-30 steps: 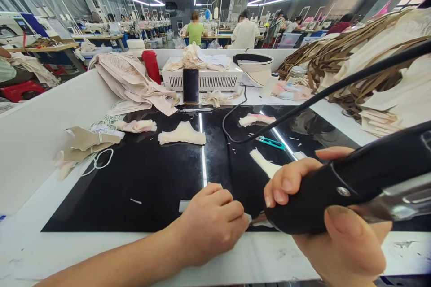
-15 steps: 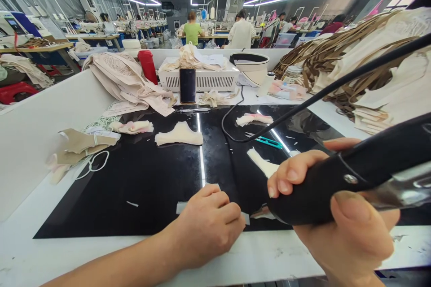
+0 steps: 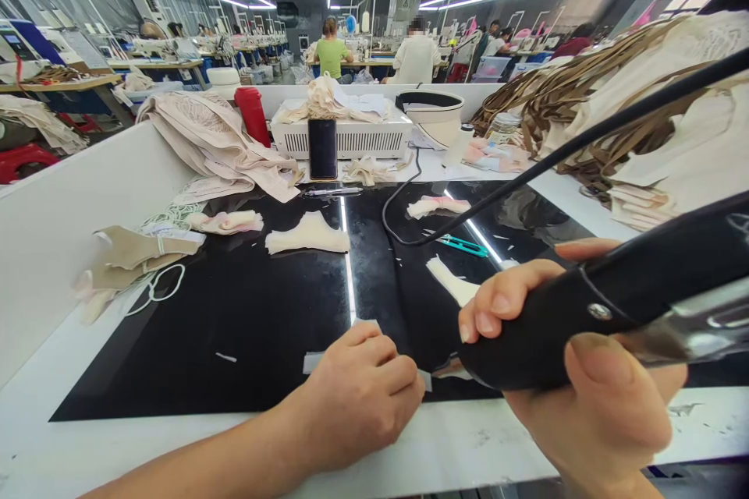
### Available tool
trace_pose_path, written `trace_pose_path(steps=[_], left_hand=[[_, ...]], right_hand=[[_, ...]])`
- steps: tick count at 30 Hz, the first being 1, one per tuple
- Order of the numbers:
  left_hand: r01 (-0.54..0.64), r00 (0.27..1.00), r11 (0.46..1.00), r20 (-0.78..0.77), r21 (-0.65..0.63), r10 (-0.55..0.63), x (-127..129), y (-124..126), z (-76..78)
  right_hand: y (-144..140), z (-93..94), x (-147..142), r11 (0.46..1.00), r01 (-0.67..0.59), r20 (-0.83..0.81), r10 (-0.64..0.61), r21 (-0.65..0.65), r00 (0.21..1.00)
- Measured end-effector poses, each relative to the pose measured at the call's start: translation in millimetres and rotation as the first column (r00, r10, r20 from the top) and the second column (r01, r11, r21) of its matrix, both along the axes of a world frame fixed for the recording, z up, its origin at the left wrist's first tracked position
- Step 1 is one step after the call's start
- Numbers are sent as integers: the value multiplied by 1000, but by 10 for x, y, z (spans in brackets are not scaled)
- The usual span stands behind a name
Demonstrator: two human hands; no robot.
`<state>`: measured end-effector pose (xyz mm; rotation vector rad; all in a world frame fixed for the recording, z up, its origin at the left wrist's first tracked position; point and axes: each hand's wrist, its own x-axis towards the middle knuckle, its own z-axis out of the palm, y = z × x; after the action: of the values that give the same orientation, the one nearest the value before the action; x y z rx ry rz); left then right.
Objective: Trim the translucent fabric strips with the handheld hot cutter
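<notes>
My left hand rests at the front edge of the black mat, its fingers curled and pressed together. A pale strip lies flat beneath it and shows on both sides. Whatever the fingertips pinch is hidden behind the hand. My right hand is wrapped round a black corded hand tool with a shiny metal part along its side. The tool's front end points left, close to my left fingers. Just beyond the tool lies a cream padded fabric piece, partly covered by my right fingers.
A black cord loops across the right side. On the mat are teal thread snips, a cream cut piece and small scraps. Behind stand a phone, a white vented box and a bin. Fabric heaps flank the table.
The whole view has shifted slightly to the left. Both hands keep nearly the same pose, the tool's end still close to my left fingers.
</notes>
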<state>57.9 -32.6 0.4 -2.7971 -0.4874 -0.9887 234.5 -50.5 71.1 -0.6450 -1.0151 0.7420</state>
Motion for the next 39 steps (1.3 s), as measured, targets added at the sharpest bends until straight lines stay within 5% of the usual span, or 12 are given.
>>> trace_pose_path(steps=[29,35,39], left_hand=[[9,999,1000,-52,-17,-10,-14,22,-5],[26,998,944,-50,-330,-45,-95,4,132],[-39,996,888,-90,-458,-3,-412,40,304]], right_hand=[[-100,-62,-29,999,-40,62,41,-17,997],[-51,3,-39,998,-51,27,52,-20,998],[16,118,-118,999,-52,-69,51,-10,996]])
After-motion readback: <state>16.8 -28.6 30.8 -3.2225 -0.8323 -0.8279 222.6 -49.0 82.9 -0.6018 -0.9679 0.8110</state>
